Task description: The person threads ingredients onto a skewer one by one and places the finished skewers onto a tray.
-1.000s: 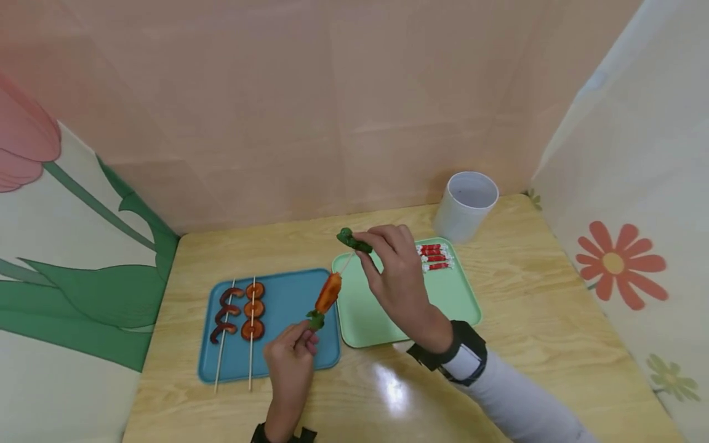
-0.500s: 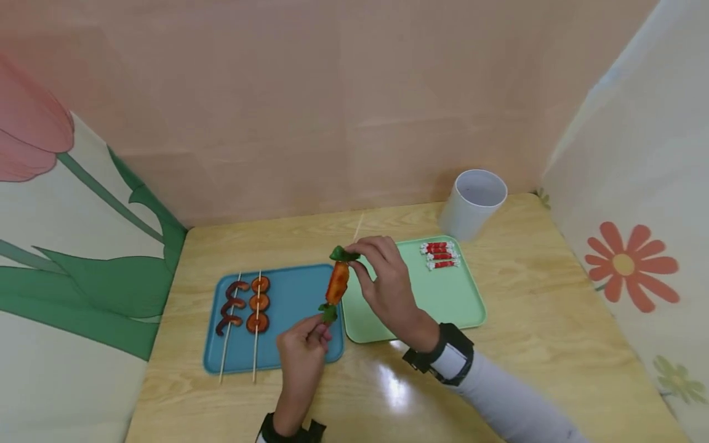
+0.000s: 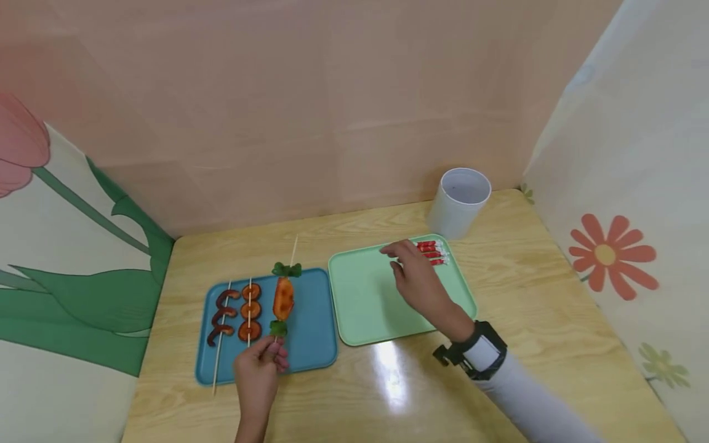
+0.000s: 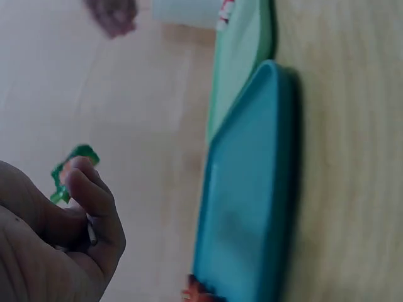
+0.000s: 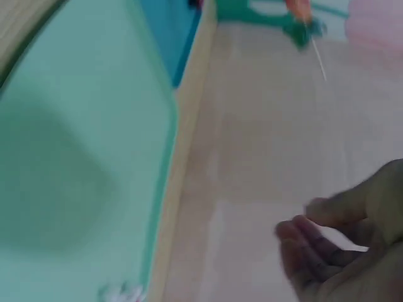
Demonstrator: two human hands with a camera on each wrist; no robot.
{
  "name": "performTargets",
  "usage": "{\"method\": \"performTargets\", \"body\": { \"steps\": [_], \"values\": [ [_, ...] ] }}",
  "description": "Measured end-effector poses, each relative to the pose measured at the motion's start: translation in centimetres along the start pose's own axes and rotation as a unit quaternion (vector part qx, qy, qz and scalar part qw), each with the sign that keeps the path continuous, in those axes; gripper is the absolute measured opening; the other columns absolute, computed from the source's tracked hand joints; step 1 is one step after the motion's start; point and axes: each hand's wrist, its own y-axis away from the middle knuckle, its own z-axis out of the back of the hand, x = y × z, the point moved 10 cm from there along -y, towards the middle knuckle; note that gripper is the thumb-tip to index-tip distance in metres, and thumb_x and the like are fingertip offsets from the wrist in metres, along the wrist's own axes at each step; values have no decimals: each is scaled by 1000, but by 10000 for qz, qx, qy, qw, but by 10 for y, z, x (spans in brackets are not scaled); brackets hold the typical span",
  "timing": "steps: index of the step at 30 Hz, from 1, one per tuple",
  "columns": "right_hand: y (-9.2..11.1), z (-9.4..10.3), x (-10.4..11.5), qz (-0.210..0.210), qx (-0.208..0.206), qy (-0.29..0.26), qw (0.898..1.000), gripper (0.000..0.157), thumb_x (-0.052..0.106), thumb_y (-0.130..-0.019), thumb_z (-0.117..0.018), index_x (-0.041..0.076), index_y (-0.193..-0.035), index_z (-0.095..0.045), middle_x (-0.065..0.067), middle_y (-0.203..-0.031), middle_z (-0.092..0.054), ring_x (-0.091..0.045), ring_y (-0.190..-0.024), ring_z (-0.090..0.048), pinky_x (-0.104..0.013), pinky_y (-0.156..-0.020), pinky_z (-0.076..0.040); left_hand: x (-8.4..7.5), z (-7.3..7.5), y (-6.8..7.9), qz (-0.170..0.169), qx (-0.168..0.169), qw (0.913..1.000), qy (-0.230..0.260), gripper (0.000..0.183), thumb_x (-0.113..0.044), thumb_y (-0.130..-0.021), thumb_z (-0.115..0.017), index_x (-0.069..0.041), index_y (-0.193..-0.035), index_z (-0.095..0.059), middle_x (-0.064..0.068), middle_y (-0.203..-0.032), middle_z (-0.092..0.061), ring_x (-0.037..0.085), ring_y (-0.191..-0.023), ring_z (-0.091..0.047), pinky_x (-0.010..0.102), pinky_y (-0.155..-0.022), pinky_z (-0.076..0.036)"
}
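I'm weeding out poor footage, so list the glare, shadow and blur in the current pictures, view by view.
Head view: white glare on the wooden table, in front of the green tray. Left wrist view: dim, with the right grip blurred at the top edge. Right wrist view: a broad shadow on the green tray, and the held skewer blurred at the top.

- Skewer (image 3: pixel 284 298): orange-brown middle, green ends
- Blue tray (image 3: pixel 310 332), lower left
- Mint-green tray (image 3: pixel 360 295), centre
- Candies (image 3: pixel 431 251): red, white-ended
- Flower print (image 3: pixel 605 255), right: coral-red petals, yellow centre
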Motion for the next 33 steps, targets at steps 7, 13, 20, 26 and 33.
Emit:
{"method": "performTargets", "body": {
  "steps": [7,13,20,26,33],
  "values": [
    [7,32,-84,-763,-131,580,9953,23,-1,-90,-59,-5,-113,-62,-22,-105,-58,-35,-94,-60,-48,-77,-52,46,-1,-3,1049,408,9920,573,22,4,-96,-51,17,-104,-65,24,-77,-66,18,-57,-62,34,-52,-57],
    [-5,76,-102,-850,-1001,670,9891,25,3,-90,-62,-8,-112,-58,-25,-106,-58,-39,-90,-62,-52,-77,-53,52,-4,-4,1174,562,9902,511,24,3,-97,-48,20,-108,-62,27,-82,-67,19,-60,-65,35,-55,-58],
    [-47,109,-116,-525,-1837,1037,9761,29,4,-85,-70,-5,-110,-59,-23,-108,-57,-37,-94,-58,-52,-82,-49,54,-7,-13,1056,734,9914,225,24,6,-96,-48,22,-108,-61,27,-80,-69,21,-59,-68,35,-55,-59],
    [-79,98,-127,-434,-1673,1209,9775,26,11,-87,-70,-3,-109,-64,-21,-106,-62,-36,-97,-58,-52,-81,-49,48,-4,-19,498,857,9846,-1443,22,0,-94,-55,15,-104,-67,11,-68,-68,15,-54,-65,29,-48,-56],
    [-87,94,-129,-339,-1831,1244,9746,18,12,-95,-60,-1,-104,-67,-19,-102,-66,-36,-95,-62,-52,-79,-52,16,-4,-24,-929,536,9272,-3589,14,-4,-86,-65,5,-78,-72,15,-64,-65,31,-58,-63,44,-49,-52]
  ]
}}
